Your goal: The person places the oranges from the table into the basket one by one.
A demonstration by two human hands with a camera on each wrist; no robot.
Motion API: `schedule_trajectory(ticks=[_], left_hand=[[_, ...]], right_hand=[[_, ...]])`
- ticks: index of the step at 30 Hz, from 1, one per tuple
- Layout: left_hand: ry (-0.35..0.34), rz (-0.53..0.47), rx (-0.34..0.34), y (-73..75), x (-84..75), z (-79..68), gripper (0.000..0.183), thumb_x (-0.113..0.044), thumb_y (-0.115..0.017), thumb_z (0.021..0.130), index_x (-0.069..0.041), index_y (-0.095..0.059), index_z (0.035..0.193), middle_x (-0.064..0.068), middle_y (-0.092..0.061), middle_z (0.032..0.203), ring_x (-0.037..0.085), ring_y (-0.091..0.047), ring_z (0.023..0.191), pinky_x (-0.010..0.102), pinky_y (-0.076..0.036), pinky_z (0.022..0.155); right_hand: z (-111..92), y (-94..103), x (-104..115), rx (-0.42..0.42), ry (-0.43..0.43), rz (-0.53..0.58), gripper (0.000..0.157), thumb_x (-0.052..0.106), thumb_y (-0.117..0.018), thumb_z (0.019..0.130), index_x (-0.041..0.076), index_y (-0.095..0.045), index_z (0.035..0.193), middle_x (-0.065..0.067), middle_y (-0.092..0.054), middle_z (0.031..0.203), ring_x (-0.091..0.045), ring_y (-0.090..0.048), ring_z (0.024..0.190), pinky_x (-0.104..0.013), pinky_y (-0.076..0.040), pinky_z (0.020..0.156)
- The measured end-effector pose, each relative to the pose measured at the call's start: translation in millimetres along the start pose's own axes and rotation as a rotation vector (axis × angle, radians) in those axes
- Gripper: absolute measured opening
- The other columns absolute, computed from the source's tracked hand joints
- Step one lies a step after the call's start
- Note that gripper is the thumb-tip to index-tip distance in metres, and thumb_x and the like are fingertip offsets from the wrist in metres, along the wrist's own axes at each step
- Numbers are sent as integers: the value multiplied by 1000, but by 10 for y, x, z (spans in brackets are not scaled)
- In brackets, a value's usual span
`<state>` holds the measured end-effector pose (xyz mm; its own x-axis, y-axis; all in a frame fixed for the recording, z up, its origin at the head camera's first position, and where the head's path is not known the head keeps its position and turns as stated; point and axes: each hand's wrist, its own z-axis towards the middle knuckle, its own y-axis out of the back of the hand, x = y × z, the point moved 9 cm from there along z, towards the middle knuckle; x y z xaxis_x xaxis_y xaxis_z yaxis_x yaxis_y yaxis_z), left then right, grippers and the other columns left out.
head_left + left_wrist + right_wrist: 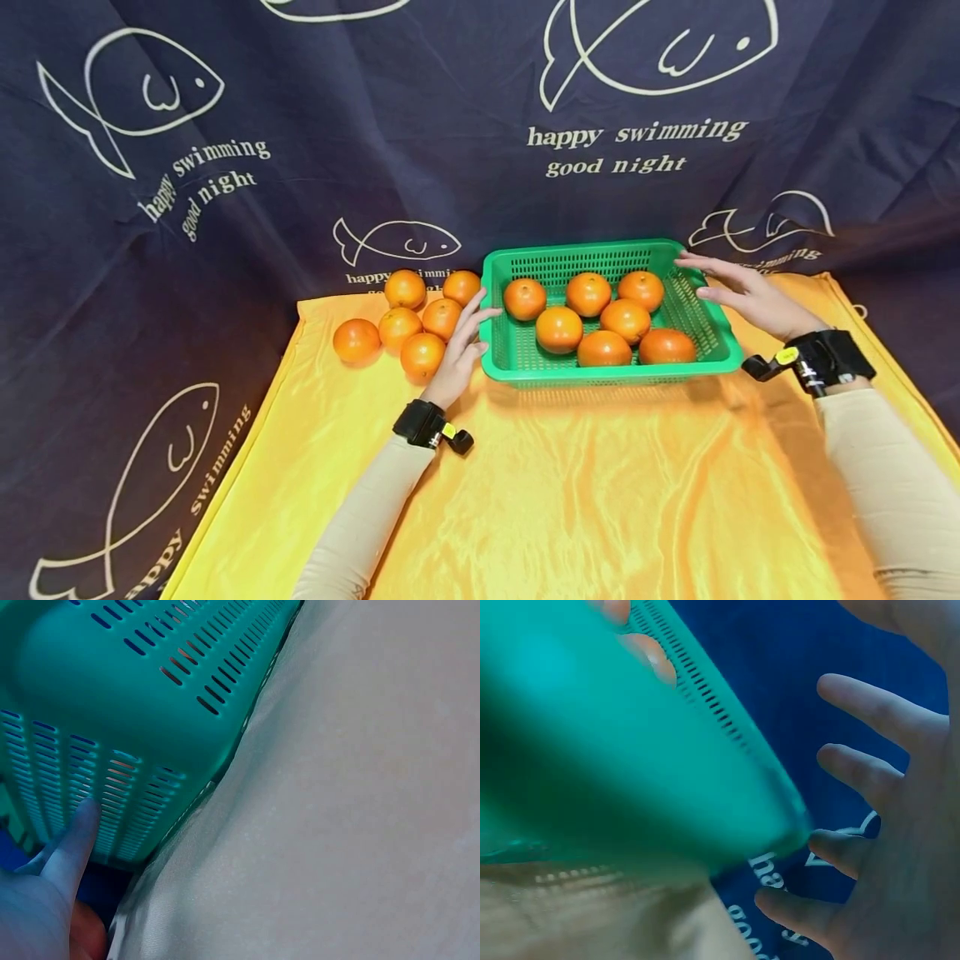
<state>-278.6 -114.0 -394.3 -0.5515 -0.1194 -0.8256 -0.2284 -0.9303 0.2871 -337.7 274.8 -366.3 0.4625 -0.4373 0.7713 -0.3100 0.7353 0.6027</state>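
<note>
A green plastic basket (611, 375) with slotted sides stands on the yellow cloth and holds several oranges (558, 329). At its left end is my left hand (455, 360), fingers extended by the rim. In the left wrist view, a straight finger (73, 844) of that hand lies against the slotted wall. My right hand (761, 300) is at the basket's right end, its fingers reaching toward the far right corner. The right wrist view shows its fingers spread and mostly apart from the basket (660, 765); whether one fingertip touches the corner, I cannot tell.
Several loose oranges (400, 331) lie in a group on the cloth left of the basket, close beside the left hand. Behind the basket hangs a dark blue curtain (465, 125) with white fish prints. Yellow cloth (585, 500) spreads in front.
</note>
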Motion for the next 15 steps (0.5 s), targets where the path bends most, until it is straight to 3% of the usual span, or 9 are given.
schedule_trajectory(ticks=[8,15], left_hand=[[-3,3,-2,-1,2,5,51,7,-41,89,4,-51,138,29,-14,164,44,-20,149,77,-22,109],[2,-1,2,-8,0,-3,51,7,-41,89,3,-51,139,27,-14,165,42,-19,150,76,-21,110]], right_hand=[[-106,-34,-144,-39,1,172,52,2,-43,104,1,-34,154,-3,-27,166,-3,-40,139,-9,-50,90],[-136,-100,-169,-62,50,231,48,-6,-43,101,-7,-39,149,-12,-23,168,-7,-22,151,-6,-37,103]])
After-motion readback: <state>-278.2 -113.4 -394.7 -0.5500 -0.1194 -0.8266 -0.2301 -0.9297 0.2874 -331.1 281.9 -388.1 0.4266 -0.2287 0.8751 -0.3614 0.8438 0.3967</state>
